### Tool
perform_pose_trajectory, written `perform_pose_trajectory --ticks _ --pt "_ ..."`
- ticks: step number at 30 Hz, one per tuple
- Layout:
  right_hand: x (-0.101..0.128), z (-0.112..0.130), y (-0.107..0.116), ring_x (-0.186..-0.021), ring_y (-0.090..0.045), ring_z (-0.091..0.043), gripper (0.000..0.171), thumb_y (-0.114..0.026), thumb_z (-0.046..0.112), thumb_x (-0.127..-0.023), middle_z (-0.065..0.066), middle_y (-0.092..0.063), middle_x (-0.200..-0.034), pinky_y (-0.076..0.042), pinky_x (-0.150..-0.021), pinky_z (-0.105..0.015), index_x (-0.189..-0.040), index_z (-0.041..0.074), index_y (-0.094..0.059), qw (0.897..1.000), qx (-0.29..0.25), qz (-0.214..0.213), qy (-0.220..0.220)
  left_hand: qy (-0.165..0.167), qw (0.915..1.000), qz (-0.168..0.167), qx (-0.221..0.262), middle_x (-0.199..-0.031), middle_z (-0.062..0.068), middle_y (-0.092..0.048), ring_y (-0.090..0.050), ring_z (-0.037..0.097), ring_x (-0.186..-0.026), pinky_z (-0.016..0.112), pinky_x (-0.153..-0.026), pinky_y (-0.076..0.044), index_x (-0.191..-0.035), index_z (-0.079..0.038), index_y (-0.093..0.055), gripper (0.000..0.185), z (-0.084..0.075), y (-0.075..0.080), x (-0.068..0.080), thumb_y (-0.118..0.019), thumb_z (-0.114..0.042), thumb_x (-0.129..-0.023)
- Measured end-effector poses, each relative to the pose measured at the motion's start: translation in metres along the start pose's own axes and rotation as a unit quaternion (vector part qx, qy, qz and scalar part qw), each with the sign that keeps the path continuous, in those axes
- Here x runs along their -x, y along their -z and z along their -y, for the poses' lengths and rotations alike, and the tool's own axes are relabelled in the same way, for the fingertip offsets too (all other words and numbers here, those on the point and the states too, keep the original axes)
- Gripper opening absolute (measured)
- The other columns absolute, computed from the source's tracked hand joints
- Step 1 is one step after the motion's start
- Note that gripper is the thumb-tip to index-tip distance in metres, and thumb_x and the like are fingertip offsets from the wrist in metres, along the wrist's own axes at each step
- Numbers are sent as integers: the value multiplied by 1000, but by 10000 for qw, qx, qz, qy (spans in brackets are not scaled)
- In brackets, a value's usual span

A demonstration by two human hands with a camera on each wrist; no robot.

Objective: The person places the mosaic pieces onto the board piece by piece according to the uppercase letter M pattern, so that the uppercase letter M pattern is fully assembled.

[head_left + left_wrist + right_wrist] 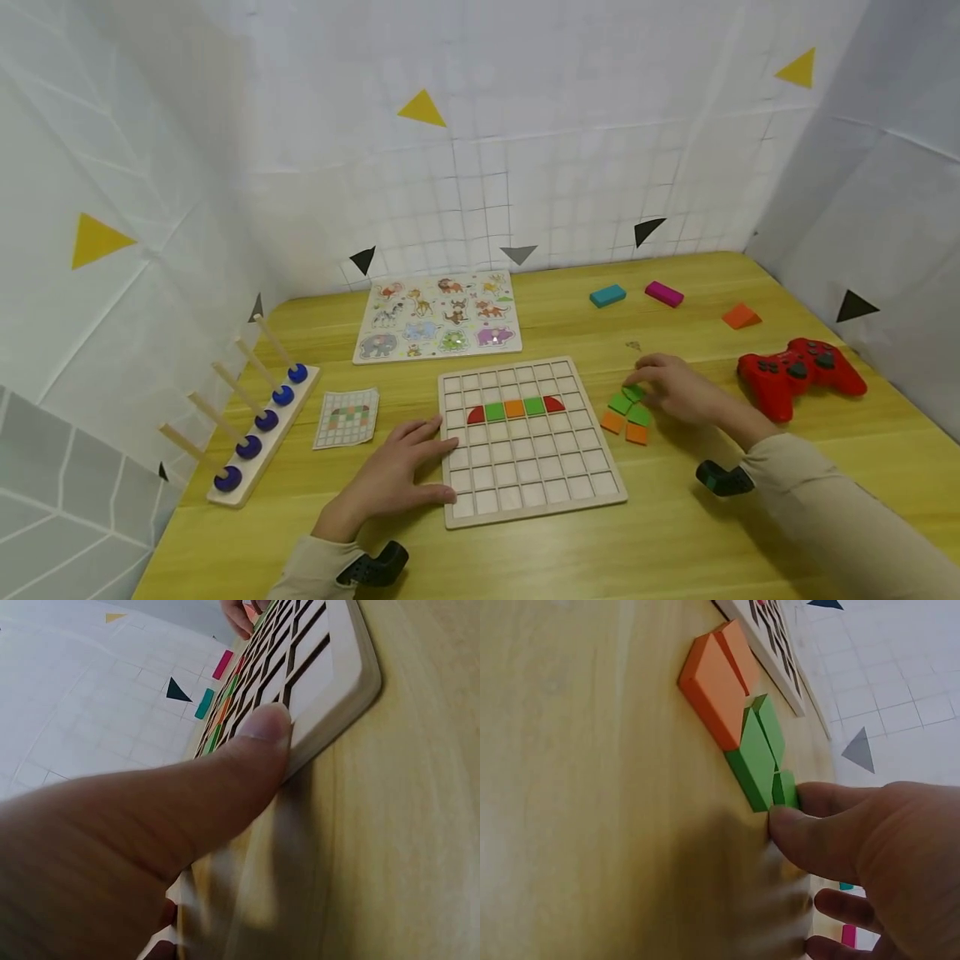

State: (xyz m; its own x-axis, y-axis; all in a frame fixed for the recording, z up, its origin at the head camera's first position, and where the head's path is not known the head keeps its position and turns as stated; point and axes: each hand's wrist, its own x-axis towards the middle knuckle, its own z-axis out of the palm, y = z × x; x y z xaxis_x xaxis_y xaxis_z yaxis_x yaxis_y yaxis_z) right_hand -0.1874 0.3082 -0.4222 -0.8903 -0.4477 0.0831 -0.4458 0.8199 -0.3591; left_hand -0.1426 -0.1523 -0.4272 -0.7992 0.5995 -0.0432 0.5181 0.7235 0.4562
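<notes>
A wooden grid board (536, 487) lies in the middle of the table, with one row of red, green and orange tiles (514, 408) set in it. My left hand (431, 454) rests flat on the table, its fingers straight against the board's left edge; in the left wrist view the thumb (255, 742) presses on the board's rim (352, 682). To the right of the board lies a small cluster of green and orange tiles (626, 414). My right hand (651, 385) is at the cluster's far end and pinches one green tile (784, 789) between thumb and forefinger.
An animal puzzle (438, 317) lies behind the board. On the left are a pattern card (347, 417) and a peg rack with blue rings (258, 425). A red game controller (798, 371) sits right; teal (607, 295), magenta (663, 293) and orange (740, 316) blocks lie farther back.
</notes>
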Motion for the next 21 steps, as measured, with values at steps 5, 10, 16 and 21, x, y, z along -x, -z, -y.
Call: perform_pose_trajectory --ticks 5,10,16,21 --pt "2 -2 -2 -115 -53 -50 20 -71 8 -88 -30 -57 -125 -41 -99 -66 -108 4 -70 9998 -58 -9 -209 -3 10000 -17 -4 -159 12 -36 -33 39 -145 60 -110 -37 -141 -21 -57 70 -2 -1 1 -72 -55 -82" --pt "3 3 0 -117 -52 -50 22 -68 11 -92 -31 -57 -127 -40 -101 -66 -111 -1 -68 9997 -45 -74 -236 -51 10000 -31 -54 -159 12 -37 -34 39 -144 60 -110 -37 -141 -21 -57 70 -2 -1 1 -72 -55 -83" --pt "-6 27 -6 -119 -52 -47 24 -65 18 -95 -27 -60 -126 -43 -101 -63 -110 0 -69 9994 -175 -298 80 -91 9999 -15 -119 -158 14 -37 -34 40 -143 59 -110 -38 -141 -20 -56 70 -2 -1 1 -71 -56 -83" --pt "-21 60 -19 -121 -54 -41 23 -68 20 -93 -21 -61 -127 -46 -101 -57 -109 4 -69 9985 -276 -298 360 -113 9999 -16 -117 -158 14 -37 -34 40 -143 60 -109 -38 -141 -20 -56 69 -2 1 0 -72 -55 -83"
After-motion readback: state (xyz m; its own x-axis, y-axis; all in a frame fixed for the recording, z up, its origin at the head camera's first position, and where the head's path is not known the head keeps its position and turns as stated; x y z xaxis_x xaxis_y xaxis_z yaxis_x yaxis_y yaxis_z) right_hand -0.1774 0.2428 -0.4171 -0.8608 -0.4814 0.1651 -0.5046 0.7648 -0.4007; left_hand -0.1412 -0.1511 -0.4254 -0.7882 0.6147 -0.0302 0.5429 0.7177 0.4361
